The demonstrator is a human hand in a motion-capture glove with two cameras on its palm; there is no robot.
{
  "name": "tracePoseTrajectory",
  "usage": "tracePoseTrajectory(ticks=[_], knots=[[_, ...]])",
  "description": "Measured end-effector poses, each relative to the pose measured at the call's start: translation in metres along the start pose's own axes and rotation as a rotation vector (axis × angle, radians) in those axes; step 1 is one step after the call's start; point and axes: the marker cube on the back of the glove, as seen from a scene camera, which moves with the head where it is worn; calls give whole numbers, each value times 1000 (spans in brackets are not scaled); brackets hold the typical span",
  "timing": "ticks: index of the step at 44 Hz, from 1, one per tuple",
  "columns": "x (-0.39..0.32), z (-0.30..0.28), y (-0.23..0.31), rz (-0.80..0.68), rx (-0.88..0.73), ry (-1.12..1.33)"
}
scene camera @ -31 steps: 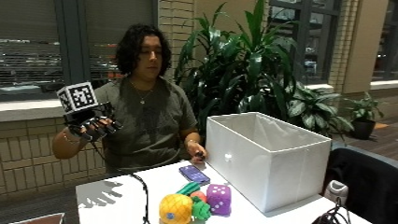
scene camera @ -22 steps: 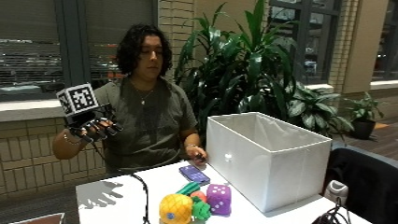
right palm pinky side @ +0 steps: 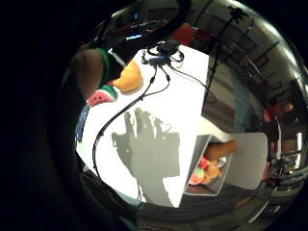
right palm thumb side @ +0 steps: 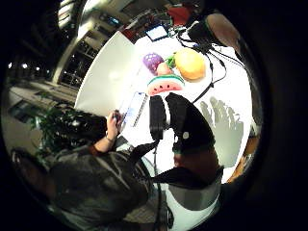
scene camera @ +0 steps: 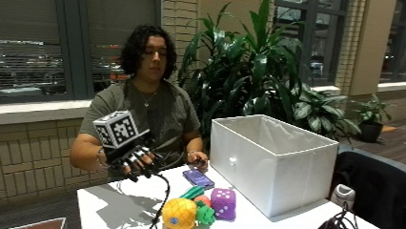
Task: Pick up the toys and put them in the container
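I see a white surface (scene camera: 120, 205) before a brick wall, dark windows and large potted plants (scene camera: 254, 71), with a white container (scene camera: 273, 162) standing open-topped on the surface's far side. The toys (scene camera: 200, 207) lie clustered just beside the container; their long axis I cannot tell. My gloved right hand (scene camera: 136, 160) hovers above the surface, palm down, fingers spread and relaxed, holding nothing.

Open air under the glove, clutter by the box

The gloved right hand (scene camera: 136, 162) hangs above bare white table (scene camera: 120, 205), fingers spread, nothing beneath it but its own shadow. Toward the white container (scene camera: 273, 162) the way narrows: the toy pile (scene camera: 200, 207) (yellow, green, purple dice) sits just beside its wall, the phone (scene camera: 198, 178) and bare left hand (scene camera: 197, 160) behind. The container's top stands open.
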Motion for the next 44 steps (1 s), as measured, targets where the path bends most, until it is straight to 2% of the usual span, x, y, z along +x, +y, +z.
tracePoseTrajectory(ticks=[10, 16, 24, 28, 34, 44], knots=[[-5, 77, -88, 108, -25, -43], [-3, 122, -117, 158, -52, 24], [10, 135, -129, 109, 163, 24], [16, 118, -127, 79, 254, 0], [-3, 46, -111, -43, 388, -71], [-181, -107, -114, -427, 566, -245]])
